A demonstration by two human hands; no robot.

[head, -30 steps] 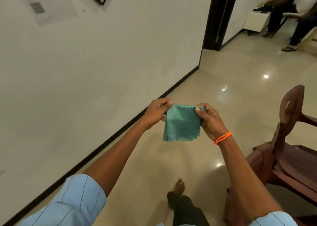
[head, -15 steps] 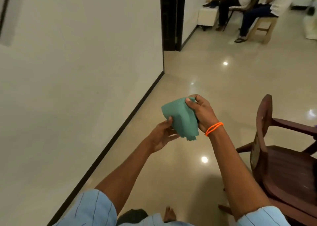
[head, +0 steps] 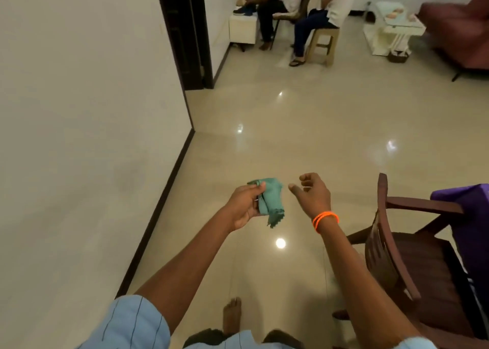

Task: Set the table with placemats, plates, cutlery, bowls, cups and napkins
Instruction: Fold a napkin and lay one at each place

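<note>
Above the polished floor (head: 304, 126), we hold a folded green napkin (head: 270, 199) pinched in our left hand (head: 244, 205), kept bunched, we judge, for carrying to a setting. Our right hand (head: 312, 193) hangs just beside it, loosely curled, holding nothing. A wooden chair (head: 412, 253) stands at right.

light: soft, even indoor | glare: bright spots mirrored on glossy floor (head: 280, 242), probably ceiling lamps | shadows: faint, diffuse | distortion: wide-angle bowing along the wall (head: 79, 136) and frame edges | blur: red sofa (head: 460, 22) smeared top right; far seated people (head: 304, 9) soft
</note>
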